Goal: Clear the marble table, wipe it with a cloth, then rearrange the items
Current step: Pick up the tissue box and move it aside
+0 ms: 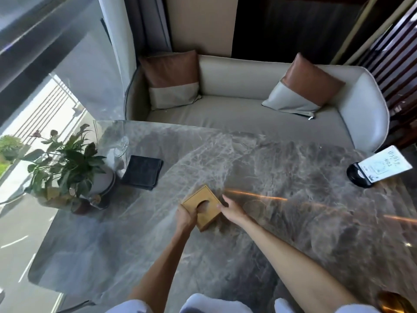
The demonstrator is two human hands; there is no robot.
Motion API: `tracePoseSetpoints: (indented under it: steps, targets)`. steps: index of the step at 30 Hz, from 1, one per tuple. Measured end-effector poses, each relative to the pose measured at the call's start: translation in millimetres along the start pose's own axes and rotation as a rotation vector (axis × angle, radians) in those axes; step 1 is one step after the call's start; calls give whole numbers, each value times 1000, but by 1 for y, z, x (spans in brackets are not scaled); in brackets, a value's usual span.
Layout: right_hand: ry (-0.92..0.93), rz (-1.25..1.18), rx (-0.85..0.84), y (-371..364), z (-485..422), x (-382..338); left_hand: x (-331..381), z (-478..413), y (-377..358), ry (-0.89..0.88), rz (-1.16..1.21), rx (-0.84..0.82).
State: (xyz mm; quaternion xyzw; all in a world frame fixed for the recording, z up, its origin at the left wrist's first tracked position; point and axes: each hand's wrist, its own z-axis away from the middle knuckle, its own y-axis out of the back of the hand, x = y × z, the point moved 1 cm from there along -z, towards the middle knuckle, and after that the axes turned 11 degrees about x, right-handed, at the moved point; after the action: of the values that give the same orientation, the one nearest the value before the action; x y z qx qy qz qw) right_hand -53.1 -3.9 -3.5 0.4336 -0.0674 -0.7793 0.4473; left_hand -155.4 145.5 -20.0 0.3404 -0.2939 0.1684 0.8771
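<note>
A square wooden tissue box (201, 207) with an oval hole in its top rests on the grey marble table (282, 168), near the middle. My left hand (185, 219) grips its near-left edge, thumb over the top by the hole. My right hand (230, 207) touches its right side with fingers spread. A folded dark cloth (142, 172) lies to the far left of the box. A potted plant (67, 163) in a white pot stands at the table's left edge. A card sign on a black round base (370, 171) stands at the right edge.
An upturned wine glass (121, 146) stands behind the cloth near the window. A beige sofa (248, 109) with two brown-and-grey cushions runs along the table's far side. A small dark dish (99, 202) sits by the plant pot. Glass window wall at left.
</note>
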Motion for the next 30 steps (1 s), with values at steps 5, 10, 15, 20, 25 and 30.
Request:
tracePoseSetpoints:
  steps: [5,10,15,20,25,30]
  targets:
    - [-62,-64,-40,-22,-13,-13,10,5,3,141,101,-98]
    - [-49,-50,-86,-23,-12,-18,-3,2,1,381,234,-300]
    - [53,-74,-134,-14,-3,-23,2,11,6,400,309,-146]
    - [83,-223,-105,27,14,-3,38,47,-2,238,230,-64]
    - [-44,-601,-95,127,41,74,116,116,-75,-119,-209,-197]
    - [-177,-933,2,238,56,203,163,173,-230,-434,-611,-377]
